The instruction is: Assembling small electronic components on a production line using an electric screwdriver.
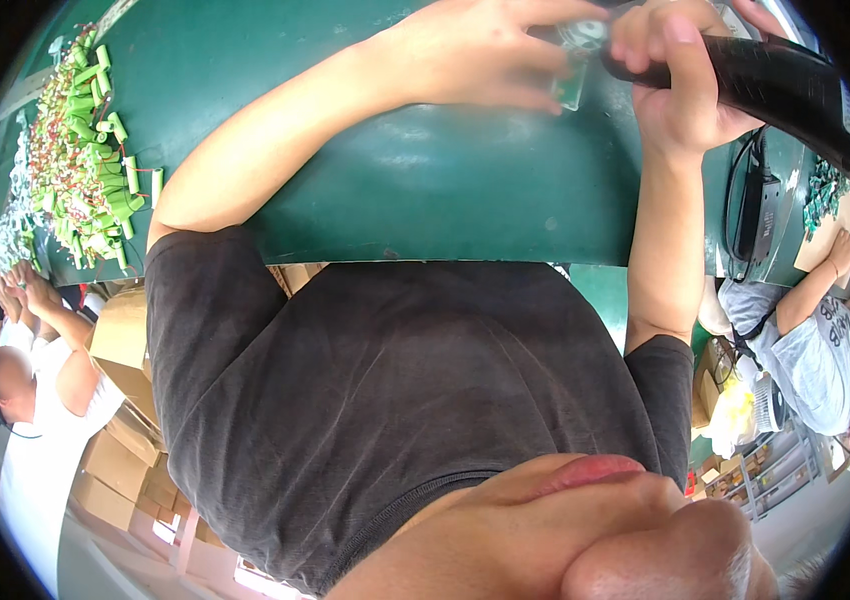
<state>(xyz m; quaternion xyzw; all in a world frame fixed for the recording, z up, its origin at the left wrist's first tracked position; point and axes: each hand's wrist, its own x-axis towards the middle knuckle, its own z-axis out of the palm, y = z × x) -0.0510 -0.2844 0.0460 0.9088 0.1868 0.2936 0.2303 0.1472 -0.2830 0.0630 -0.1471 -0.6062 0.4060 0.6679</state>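
My left hand [490, 55], smeared by motion, reaches across the green table at the top of the view with its fingers around a small clear plastic piece [572, 85] with some green in it. Blur hides whether those fingers grip the piece or only touch it. Close beside it on the right, my right hand [683, 85] is wrapped around a thick black tube-shaped thing [770, 75], thumb lying over it. Its rounded end points toward the clear piece, while the other end runs off to the right rim. What the tube-shaped thing is, I cannot make out.
A heap of green cylindrical cells with red wires [85, 150] covers the table's left end. A black adapter with a cable [757, 215] lies at right, near small green parts [825, 190]. One person [55, 390] works at left, another [805, 340] at right. Cardboard boxes [115, 470] stand below.
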